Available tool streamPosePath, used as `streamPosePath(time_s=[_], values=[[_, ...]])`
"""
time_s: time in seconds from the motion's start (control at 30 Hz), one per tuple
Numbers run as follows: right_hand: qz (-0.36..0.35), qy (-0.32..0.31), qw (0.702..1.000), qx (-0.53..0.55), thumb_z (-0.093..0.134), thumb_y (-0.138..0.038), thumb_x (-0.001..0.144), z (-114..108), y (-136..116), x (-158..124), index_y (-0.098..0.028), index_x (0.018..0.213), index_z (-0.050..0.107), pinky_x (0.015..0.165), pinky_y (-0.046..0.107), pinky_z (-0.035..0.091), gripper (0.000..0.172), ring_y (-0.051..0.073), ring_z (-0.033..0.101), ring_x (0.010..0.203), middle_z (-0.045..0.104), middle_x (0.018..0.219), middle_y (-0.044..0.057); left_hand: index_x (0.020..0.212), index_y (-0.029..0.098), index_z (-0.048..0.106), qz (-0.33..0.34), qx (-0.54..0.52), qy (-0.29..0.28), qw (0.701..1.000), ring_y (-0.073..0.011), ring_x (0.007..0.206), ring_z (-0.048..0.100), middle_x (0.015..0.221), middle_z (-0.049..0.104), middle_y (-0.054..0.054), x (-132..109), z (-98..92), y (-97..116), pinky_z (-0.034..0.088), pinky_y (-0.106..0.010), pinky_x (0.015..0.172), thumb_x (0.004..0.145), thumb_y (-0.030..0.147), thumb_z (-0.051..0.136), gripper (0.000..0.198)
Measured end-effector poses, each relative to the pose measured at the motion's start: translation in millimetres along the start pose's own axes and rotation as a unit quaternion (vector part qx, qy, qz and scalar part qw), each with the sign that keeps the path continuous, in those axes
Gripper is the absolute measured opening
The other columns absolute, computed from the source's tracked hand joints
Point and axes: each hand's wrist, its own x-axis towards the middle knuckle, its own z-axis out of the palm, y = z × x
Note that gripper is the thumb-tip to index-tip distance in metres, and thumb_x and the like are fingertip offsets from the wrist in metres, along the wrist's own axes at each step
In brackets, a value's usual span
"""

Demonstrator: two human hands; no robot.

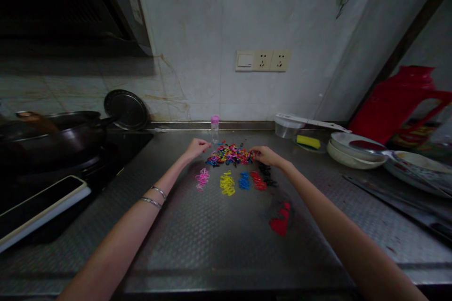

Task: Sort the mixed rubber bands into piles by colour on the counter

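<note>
A mixed pile of small coloured rubber bands (230, 154) lies on the metal counter. My left hand (195, 148) is at the pile's left edge, thumb and fingers pinched together; anything between them is too small to name. At the right edge, my right hand (264, 155) has its closed fingertips against the pile, and what they grip is unclear. Nearer me lie single-colour groups: pink bands (202, 179), yellow bands (227, 184), blue bands (244, 180), red bands (259, 181) and black bands (268, 176), the last partly below my right hand.
Behind the pile stands a small clear bottle with a pink lid (215, 123). A red-marked clear packet (280, 220) lies front right. Rightward are a white-handled scoop (287, 127), yellow sponge (308, 141), bowls (355, 157) and red thermos (391, 103). A wok (63, 138) sits left.
</note>
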Motion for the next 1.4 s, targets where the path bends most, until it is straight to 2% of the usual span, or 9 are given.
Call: streamPosePath(time_s=[0.3, 0.5, 0.67, 0.9, 1.07, 1.23, 1.4], values=[[0.005, 0.009, 0.999, 0.032, 0.044, -0.006, 0.069, -2, 9, -5, -0.011, 0.108, 0.057, 0.059, 0.02, 0.04, 0.041, 0.01, 0.053, 0.059, 0.06, 0.066, 0.001, 0.079, 0.007, 0.069, -0.001, -0.007, -0.005, 1.0, -0.0076, 0.045, 0.037, 0.046, 0.047, 0.003, 0, 0.6, -3, 0.025, -0.021, 0.047, 0.069, 0.04, 0.052, 0.038], [0.01, 0.011, 0.999, 0.032, 0.049, -0.005, 0.066, 1, 9, -4, -0.014, 0.107, 0.057, 0.064, 0.02, 0.042, 0.043, 0.012, 0.055, 0.066, 0.064, 0.078, 0.003, 0.079, 0.007, 0.069, 0.006, -0.003, -0.007, 1.0, -0.0076, 0.045, 0.036, 0.046, 0.046, 0.003, 2, 1.9, -6, 0.025, -0.021, 0.046, 0.07, 0.04, 0.052, 0.038], [0.006, -0.008, 1.0, 0.025, 0.045, -0.003, 0.067, 1, 6, -1, -0.013, 0.105, 0.058, 0.059, 0.019, 0.04, 0.042, 0.011, 0.054, 0.061, 0.062, 0.069, 0.001, 0.078, 0.007, 0.069, 0.004, -0.004, -0.009, 1.0, -0.0077, 0.046, 0.037, 0.046, 0.047, 0.003, 3, 2.7, -7, 0.026, -0.021, 0.047, 0.07, 0.036, 0.052, 0.035], [-0.004, 0.024, 0.997, 0.068, 0.044, -0.006, 0.068, -14, -16, -20, -0.012, 0.109, 0.055, 0.063, 0.021, 0.042, 0.042, 0.011, 0.054, 0.064, 0.062, 0.071, 0.001, 0.079, 0.007, 0.069, 0.012, -0.001, -0.013, 1.0, -0.0075, 0.045, 0.035, 0.045, 0.045, 0.003, 4, 4.1, -10, 0.024, -0.021, 0.045, 0.069, 0.037, 0.051, 0.036], [-0.017, 0.005, 0.995, 0.098, 0.047, -0.01, 0.07, -12, -37, -42, -0.012, 0.111, 0.054, 0.065, 0.022, 0.042, 0.041, 0.011, 0.054, 0.065, 0.06, 0.071, 0.001, 0.078, 0.008, 0.07, 0.023, 0.007, -0.018, 1.0, -0.0075, 0.045, 0.035, 0.044, 0.046, 0.003, 4, 6.6, -11, 0.024, -0.021, 0.045, 0.069, 0.037, 0.052, 0.036], [-0.01, -0.009, 0.994, 0.106, 0.051, -0.014, 0.071, -7, -42, -51, -0.014, 0.112, 0.054, 0.061, 0.021, 0.041, 0.041, 0.011, 0.053, 0.062, 0.061, 0.073, 0.001, 0.079, 0.009, 0.07, 0.025, 0.01, -0.018, 0.999, -0.0077, 0.046, 0.038, 0.047, 0.05, 0.002, 2, 9.3, -11, 0.027, -0.02, 0.046, 0.069, 0.035, 0.051, 0.034], [-0.015, 0.037, 0.996, 0.076, 0.05, -0.014, 0.07, -12, -46, -54, -0.017, 0.107, 0.058, 0.059, 0.02, 0.04, 0.038, 0.01, 0.051, 0.062, 0.063, 0.077, 0.001, 0.077, 0.008, 0.07, 0.029, 0.026, -0.027, 0.999, -0.0093, 0.05, 0.044, 0.055, 0.059, -0.002, 2, 8.4, -11, 0.031, -0.021, 0.049, 0.065, 0.031, 0.055, 0.03]])
